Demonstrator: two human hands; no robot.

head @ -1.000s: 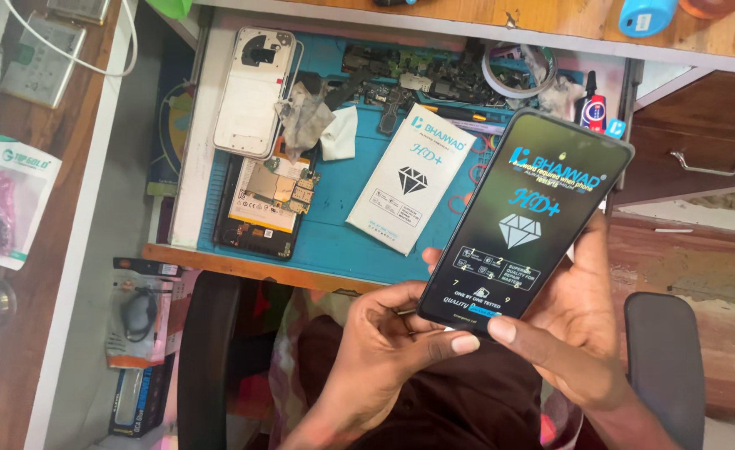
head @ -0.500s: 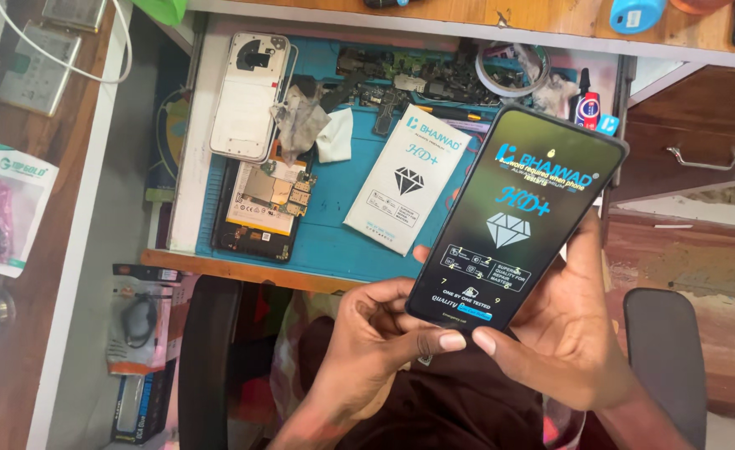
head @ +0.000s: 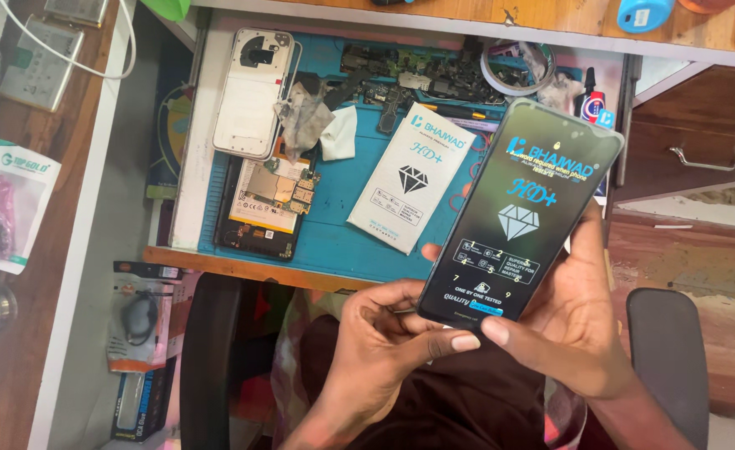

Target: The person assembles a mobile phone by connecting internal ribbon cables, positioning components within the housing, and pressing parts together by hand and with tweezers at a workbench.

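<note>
Both hands on black phone display panel [head: 517, 221], held up over the lap.

Right hand [head: 580, 321] cups its back, thumb closed on the lower edge; left hand [head: 384, 342] pinches the bottom corner. White flat packet [head: 411, 177] lies on the blue mat [head: 342, 233] just beyond the left hand.

Both hands sat below the blue mat [head: 342, 237]; its near strip was open. Farther out, a white packet [head: 411, 177], opened phone [head: 265, 207], white back cover [head: 253, 92] and parts clutter [head: 417, 83] blocked passage. A chair armrest [head: 665, 358] crowded the right hand [head: 580, 333].
</note>
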